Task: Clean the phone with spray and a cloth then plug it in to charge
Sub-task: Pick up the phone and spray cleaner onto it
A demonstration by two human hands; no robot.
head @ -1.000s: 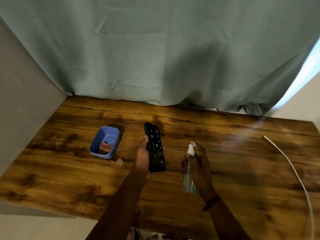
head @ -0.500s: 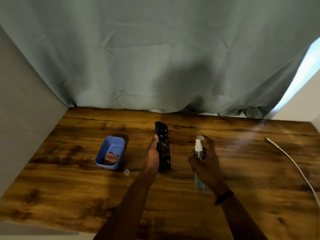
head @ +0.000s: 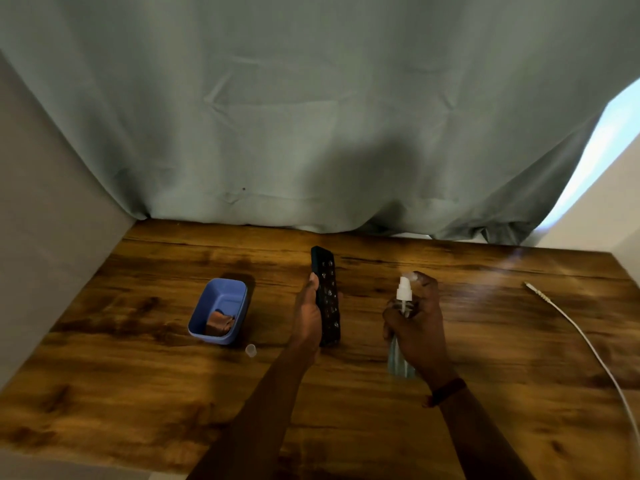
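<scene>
My left hand (head: 307, 315) holds a black phone (head: 326, 292) upright on its edge above the table, its screen turned to the right and dotted with droplets. To its right, my right hand (head: 417, 322) grips a small clear spray bottle (head: 401, 336) with a white nozzle that points left at the phone; a finger rests on the pump top. A brown cloth (head: 220, 323) lies folded in a blue tub (head: 207, 308) left of the phone. The white charging cable (head: 585, 341) runs along the right side of the table.
A small clear cap (head: 250, 350) lies on the wooden table (head: 138, 375) beside the tub. A grey-green curtain (head: 311, 116) hangs along the back edge. A pale wall stands at the left, and the table's front edge is near the bottom left.
The phone has turned from facing me to edge-on, its screen toward the bottle. Both hands shifted slightly right and farther from me as the view tilted up.
</scene>
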